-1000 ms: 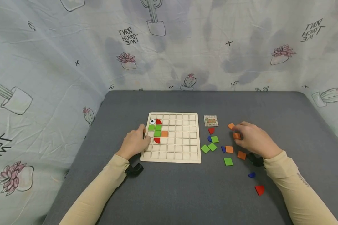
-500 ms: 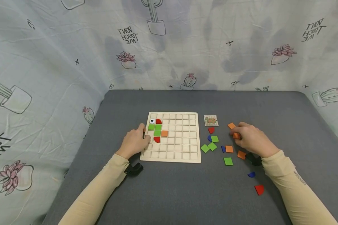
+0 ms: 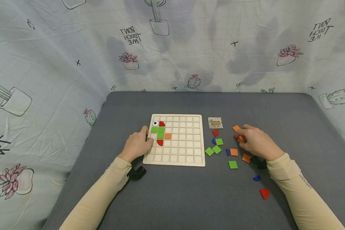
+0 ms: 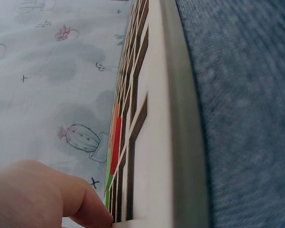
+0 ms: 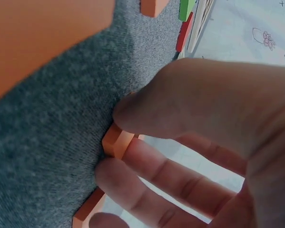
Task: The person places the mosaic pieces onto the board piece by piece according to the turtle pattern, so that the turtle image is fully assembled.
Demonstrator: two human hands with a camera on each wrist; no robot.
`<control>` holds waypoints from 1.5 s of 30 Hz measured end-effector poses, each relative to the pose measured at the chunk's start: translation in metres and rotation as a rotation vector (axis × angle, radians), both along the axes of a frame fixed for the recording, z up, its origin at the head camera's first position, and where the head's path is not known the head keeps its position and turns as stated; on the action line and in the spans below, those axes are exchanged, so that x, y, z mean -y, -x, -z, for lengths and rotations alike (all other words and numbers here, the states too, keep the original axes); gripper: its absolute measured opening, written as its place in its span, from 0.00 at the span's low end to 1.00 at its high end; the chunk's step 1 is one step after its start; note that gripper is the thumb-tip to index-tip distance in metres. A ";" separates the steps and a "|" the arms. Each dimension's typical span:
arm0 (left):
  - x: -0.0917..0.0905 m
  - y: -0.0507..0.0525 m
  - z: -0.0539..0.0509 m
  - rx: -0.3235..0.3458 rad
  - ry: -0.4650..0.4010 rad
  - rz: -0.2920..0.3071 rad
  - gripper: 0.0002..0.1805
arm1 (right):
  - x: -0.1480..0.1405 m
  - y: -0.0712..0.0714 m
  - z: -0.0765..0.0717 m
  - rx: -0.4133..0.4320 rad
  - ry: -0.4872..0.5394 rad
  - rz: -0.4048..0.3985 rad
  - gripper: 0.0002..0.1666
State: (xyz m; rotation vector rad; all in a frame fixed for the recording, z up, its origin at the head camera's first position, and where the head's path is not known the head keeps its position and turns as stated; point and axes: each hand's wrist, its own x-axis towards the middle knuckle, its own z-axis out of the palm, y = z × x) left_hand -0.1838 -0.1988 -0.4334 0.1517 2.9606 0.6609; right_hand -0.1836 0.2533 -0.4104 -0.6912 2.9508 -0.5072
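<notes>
A wooden grid board (image 3: pixel 184 150) lies on the grey table. In its left part sit green squares (image 3: pixel 161 129), an orange square (image 3: pixel 168 136), red quarter-circle tiles (image 3: pixel 160 142) and a white eye tile (image 3: pixel 155 123). My left hand (image 3: pixel 136 145) grips the board's left edge, a fingertip on the rim in the left wrist view. To the right of the board, my right hand (image 3: pixel 257 140) pinches an orange square tile (image 5: pixel 117 141) between thumb and fingers, low at the cloth. Another orange tile (image 3: pixel 236 128) lies just beyond the fingertips.
Between board and right hand lie a small picture card (image 3: pixel 215 123), a red tile (image 3: pixel 215 133), green squares (image 3: pixel 217 149), an orange square (image 3: pixel 234 152) and blue pieces. Nearer the front are a blue half-circle (image 3: pixel 256 178) and a red tile (image 3: pixel 264 194). A printed curtain (image 3: pixel 207 60) hangs behind.
My right hand has shifted very slightly left, and the orange tile between its fingers has tilted a little. The left hand and the board look the same.
</notes>
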 end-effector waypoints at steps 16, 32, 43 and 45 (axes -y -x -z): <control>-0.001 0.000 -0.003 0.031 -0.015 0.002 0.13 | 0.031 -0.008 -0.011 -0.135 0.074 -0.113 0.09; -0.001 0.001 -0.001 0.026 -0.010 -0.001 0.13 | 0.103 -0.001 -0.024 -0.217 0.188 -0.282 0.09; -0.001 -0.001 -0.003 0.019 -0.008 -0.001 0.13 | 0.151 0.007 -0.027 -0.160 0.207 -0.326 0.08; -0.001 -0.001 -0.004 0.020 -0.009 -0.002 0.12 | 0.160 0.009 -0.027 -0.156 0.210 -0.338 0.08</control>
